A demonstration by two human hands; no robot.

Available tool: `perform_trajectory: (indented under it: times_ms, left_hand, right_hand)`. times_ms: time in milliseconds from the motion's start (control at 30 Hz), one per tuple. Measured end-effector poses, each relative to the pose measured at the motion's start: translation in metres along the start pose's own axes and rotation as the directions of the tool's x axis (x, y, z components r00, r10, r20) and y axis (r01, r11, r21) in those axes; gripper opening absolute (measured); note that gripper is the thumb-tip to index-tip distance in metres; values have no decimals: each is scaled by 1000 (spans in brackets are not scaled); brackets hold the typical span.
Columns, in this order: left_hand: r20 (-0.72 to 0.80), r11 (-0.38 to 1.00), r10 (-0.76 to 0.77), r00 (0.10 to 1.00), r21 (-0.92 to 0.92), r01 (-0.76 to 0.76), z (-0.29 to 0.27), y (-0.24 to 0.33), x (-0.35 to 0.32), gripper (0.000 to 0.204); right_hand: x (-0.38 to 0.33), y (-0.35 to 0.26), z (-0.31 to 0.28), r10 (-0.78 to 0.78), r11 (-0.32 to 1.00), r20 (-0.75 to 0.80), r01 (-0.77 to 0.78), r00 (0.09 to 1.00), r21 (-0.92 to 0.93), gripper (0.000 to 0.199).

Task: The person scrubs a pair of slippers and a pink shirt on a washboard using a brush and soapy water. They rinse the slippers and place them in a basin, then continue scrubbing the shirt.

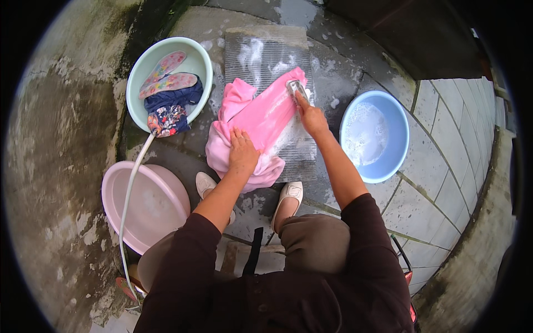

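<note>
A wet pink garment (261, 119) lies spread over a ridged grey washboard slab (266, 44), which has white suds on it. My left hand (243, 151) rests flat on the lower middle of the cloth, fingers stretched out and holding nothing. Near the garment's upper right end, my right hand (312, 117) grips a small scrub brush (296, 89) that is against the fabric. The brush's underside is hidden. Foam shows along the right edge of the cloth.
At right stands a blue basin (405, 139) of sudsy water. A pale green basin (133, 83) at upper left holds dark blue floral cloth (175, 102) and flowered insoles (164, 72). Below it sit a pink basin (108, 194) and a white hose (130, 191). A stained wall (61, 139) borders the left.
</note>
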State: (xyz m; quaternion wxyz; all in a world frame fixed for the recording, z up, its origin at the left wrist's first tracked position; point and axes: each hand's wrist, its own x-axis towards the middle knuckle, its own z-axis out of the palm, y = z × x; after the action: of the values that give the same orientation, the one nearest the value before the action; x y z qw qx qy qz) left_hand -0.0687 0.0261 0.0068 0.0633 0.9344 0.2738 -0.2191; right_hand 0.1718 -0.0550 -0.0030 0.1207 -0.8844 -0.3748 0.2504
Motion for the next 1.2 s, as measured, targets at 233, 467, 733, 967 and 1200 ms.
perform_trajectory:
  times_ms: [233,467,733,967,1200]
  left_hand:
    - [44,988,-34,998,-150,41,0,1,-23,78]
    - [216,992,-66,974,-95,88,-12,12,-1,77]
    - [264,992,-54,963,-97,82,-11,19,4,74]
    - [286,993,-67,956,-76,93,-12,13,2,77]
    - [225,998,-52,973,-30,60,0,12,7,79]
  right_hand:
    - [-95,-29,40,-221,964,318,257,922,-74,56]
    - [-63,-17,24,-73,996,206,82,976,-37,54]
    - [-42,-4,-10,10,995,165,6,986,-97,52]
    - [-105,-29,13,-149,973,386,204,910,-104,53]
    - [-103,-33,29,-126,990,329,138,936,-13,58]
